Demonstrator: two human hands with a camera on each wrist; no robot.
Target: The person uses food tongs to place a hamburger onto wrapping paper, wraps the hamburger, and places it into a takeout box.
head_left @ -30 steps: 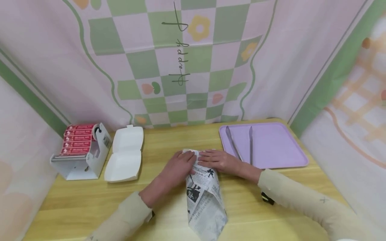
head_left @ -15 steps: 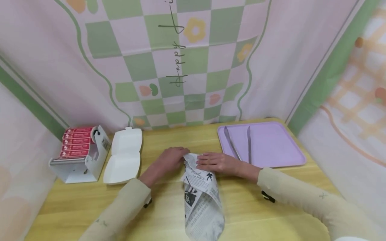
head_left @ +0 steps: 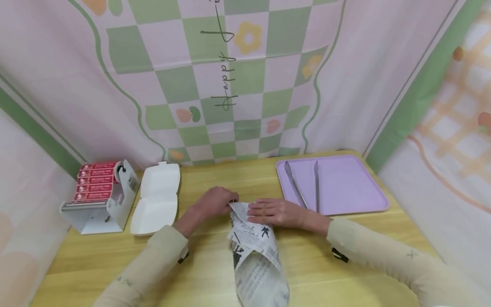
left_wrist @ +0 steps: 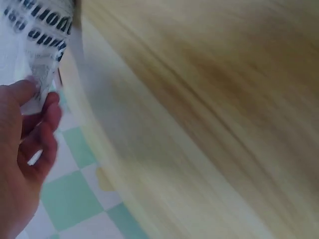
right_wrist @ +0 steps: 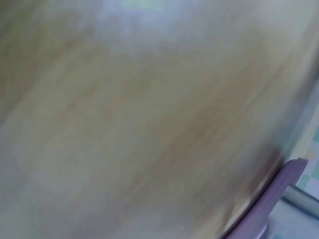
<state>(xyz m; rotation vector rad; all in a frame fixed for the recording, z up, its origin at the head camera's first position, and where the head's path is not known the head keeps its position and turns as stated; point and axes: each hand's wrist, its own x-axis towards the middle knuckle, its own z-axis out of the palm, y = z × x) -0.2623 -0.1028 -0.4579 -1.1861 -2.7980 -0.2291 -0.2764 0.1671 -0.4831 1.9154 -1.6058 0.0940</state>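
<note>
A sheet of printed newspaper-style wrapping paper [head_left: 255,256], folded into a long packet, lies on the table in front of me. What it may wrap is hidden. My left hand [head_left: 216,201] pinches the packet's far left corner; in the left wrist view the thumb and fingers of that hand [left_wrist: 25,129] hold the tapered paper end [left_wrist: 40,74]. Across the far right part of the packet my right hand [head_left: 278,212] lies flat, its straight fingers pressing on the paper. The right wrist view does not show this hand.
A lilac tray [head_left: 353,183] bearing metal tongs [head_left: 295,183] stands at the back right. At the back left are an opened white foam box [head_left: 156,204] and a white dispenser [head_left: 111,209] with a roll of red labels [head_left: 96,181]. A patterned curtain [head_left: 245,85] rises behind the table [head_left: 207,268].
My left hand has gone from lying flat on the paper to its far left corner, which it now pinches. The right hand stays on the paper, shifted slightly nearer with the packet.
</note>
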